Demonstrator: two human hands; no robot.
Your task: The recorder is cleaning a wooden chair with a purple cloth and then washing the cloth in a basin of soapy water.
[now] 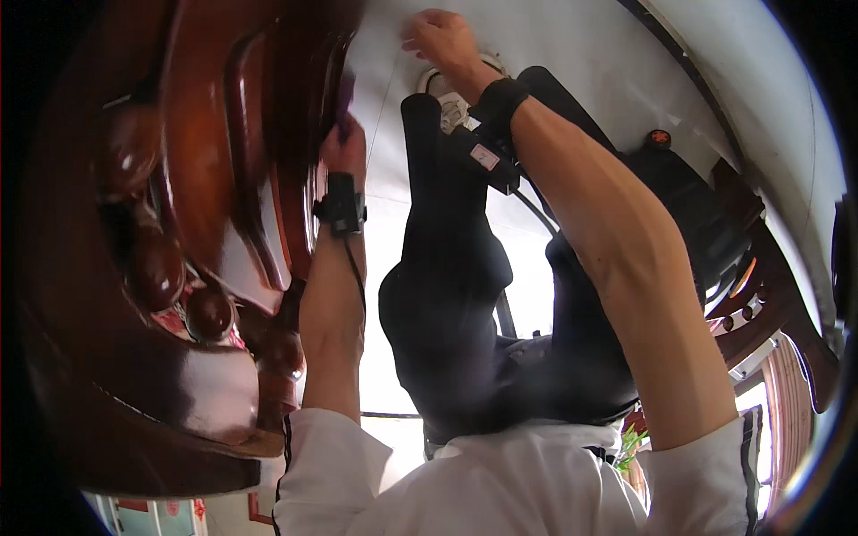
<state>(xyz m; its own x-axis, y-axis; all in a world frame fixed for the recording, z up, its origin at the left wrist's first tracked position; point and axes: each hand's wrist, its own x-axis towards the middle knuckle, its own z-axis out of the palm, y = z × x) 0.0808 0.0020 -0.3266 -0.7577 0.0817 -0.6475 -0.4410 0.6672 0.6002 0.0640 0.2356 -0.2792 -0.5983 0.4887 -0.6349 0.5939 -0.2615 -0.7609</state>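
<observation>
My left hand (pixel 345 147) is at the edge of a glossy red-brown lacquered wooden furniture piece (pixel 194 167), closed around something purple, seemingly a cloth (pixel 346 100). The hand is partly shaded and blurred, and the side of the cloth facing the wood is hidden. My right hand (pixel 439 40) is raised over the pale floor at the top of the view, its fingers loosely bent and slightly blurred, with nothing visible in them. Each wrist wears a black strap; the left one carries a small device (pixel 342 204) with a cable.
Rounded wooden knobs (pixel 157 268) and curved rails fill the left side. Beyond my black-trousered legs is a round pale-rimmed object (pixel 493 63) with crumpled whitish material. A black box (pixel 493 161) with a label and cable lies near my right forearm. More carved wood (pixel 751 315) and a black object (pixel 697 208) stand right.
</observation>
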